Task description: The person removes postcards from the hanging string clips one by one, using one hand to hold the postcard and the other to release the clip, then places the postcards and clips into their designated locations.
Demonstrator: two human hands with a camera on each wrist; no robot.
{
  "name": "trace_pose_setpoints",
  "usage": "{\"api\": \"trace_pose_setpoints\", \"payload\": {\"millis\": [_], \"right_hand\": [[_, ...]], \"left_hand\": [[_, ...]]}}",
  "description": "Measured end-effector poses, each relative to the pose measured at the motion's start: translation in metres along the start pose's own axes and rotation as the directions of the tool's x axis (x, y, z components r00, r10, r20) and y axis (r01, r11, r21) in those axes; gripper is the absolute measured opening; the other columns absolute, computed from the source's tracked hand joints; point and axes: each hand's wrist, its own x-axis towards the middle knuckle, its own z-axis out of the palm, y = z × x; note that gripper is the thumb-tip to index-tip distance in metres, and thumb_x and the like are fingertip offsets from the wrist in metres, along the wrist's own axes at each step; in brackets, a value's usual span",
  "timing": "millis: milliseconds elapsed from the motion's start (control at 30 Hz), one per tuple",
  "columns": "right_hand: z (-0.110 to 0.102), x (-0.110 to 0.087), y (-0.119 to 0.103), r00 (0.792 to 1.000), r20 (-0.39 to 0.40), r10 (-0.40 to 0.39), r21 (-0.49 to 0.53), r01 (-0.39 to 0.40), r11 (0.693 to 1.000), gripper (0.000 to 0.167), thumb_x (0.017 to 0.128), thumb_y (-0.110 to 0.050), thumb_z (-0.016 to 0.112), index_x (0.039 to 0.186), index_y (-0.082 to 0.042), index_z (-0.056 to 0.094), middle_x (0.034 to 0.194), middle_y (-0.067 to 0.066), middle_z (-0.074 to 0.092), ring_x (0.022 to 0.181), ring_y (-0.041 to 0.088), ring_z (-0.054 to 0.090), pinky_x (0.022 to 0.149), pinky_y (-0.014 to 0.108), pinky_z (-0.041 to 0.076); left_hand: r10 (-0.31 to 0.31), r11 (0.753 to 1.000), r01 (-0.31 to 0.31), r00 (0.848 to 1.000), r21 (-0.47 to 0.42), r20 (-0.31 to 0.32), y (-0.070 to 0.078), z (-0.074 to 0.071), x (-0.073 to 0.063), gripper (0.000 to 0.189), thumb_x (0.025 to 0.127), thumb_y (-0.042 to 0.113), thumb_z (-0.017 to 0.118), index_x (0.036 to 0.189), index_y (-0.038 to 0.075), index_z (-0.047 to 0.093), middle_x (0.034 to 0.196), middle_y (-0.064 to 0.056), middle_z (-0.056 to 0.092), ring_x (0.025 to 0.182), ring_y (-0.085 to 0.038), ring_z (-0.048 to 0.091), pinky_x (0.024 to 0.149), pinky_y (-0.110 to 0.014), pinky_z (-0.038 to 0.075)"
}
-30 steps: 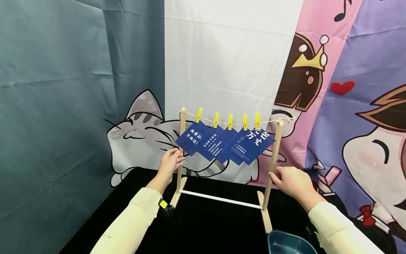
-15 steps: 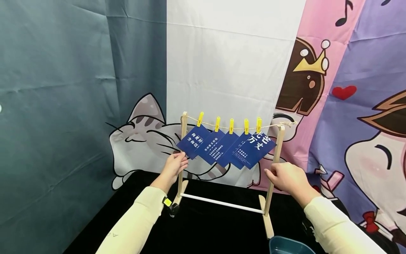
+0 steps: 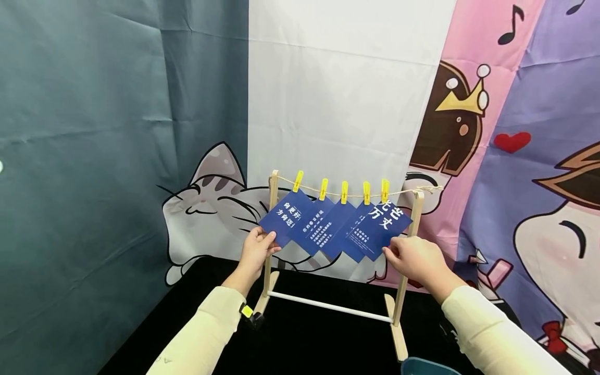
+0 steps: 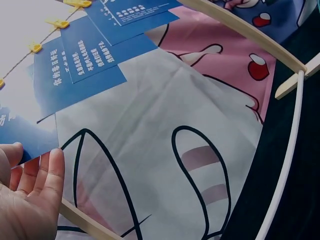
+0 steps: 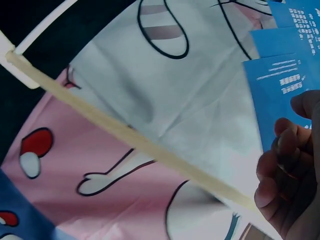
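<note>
Several dark blue cards with white writing hang by their corners from yellow clothespins point(image 3: 344, 191) on a string point(image 3: 307, 187). My left hand point(image 3: 255, 251) holds the lower edge of the leftmost card point(image 3: 286, 211), its thumb point(image 4: 11, 152) on the card's front in the left wrist view. At the other end, my right hand point(image 3: 417, 260) is at the lower edge of the rightmost card point(image 3: 375, 234). In the right wrist view its thumb and curled fingers point(image 5: 285, 137) overlap that card; I cannot tell whether they pinch it.
The string spans two wooden posts point(image 3: 404, 281) joined low down by a white rod point(image 3: 328, 301). This rack stands on a black cloth point(image 3: 300, 344). A teal bin point(image 3: 424, 367) shows at the bottom edge. Cartoon-printed fabric point(image 3: 347, 94) hangs behind.
My left hand has come from beside the left post to the leftmost card. The right hand has moved left from the right post to the rightmost card. The head view has tilted up slightly.
</note>
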Motion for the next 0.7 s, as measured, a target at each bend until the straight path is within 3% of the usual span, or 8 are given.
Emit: {"api": "trace_pose_setpoints", "payload": {"millis": [167, 400, 700], "right_hand": [[-0.001, 0.019, -0.016, 0.998, -0.033, -0.050, 0.009, 0.050, 0.999, 0.040, 0.094, -0.030, 0.064, 0.062, -0.021, 0.043, 0.051, -0.006, 0.040, 0.046, 0.013, 0.040, 0.040, 0.033, 0.031], [-0.013, 0.063, -0.048, 0.990, -0.094, -0.106, 0.061, 0.112, 0.992, 0.040, 0.100, -0.027, 0.056, 0.063, -0.020, 0.042, 0.052, -0.005, 0.038, 0.047, 0.013, 0.041, 0.043, 0.031, 0.033], [-0.039, 0.126, -0.087, 0.991, -0.112, -0.071, 0.159, 0.088, 0.983, 0.030, 0.102, -0.029, 0.050, 0.075, -0.017, 0.052, 0.058, 0.000, 0.047, 0.052, 0.020, 0.047, 0.046, 0.034, 0.035]], "left_hand": [[0.028, 1.000, -0.028, 0.999, 0.003, 0.016, -0.003, -0.002, -0.003, 0.017, 0.101, 0.005, 0.060, 0.112, -0.005, 0.051, 0.092, -0.009, 0.066, 0.071, -0.014, 0.066, 0.067, -0.024, 0.060], [0.056, 0.998, -0.056, 0.998, 0.015, 0.012, -0.002, -0.002, -0.005, 0.013, 0.100, 0.003, 0.061, 0.105, -0.004, 0.051, 0.092, -0.009, 0.067, 0.071, -0.014, 0.066, 0.065, -0.024, 0.060], [0.063, 0.998, -0.063, 0.998, 0.030, 0.009, 0.000, -0.001, -0.007, 0.015, 0.100, 0.003, 0.060, 0.111, -0.005, 0.054, 0.095, -0.010, 0.068, 0.074, -0.014, 0.067, 0.067, -0.024, 0.060]]}}
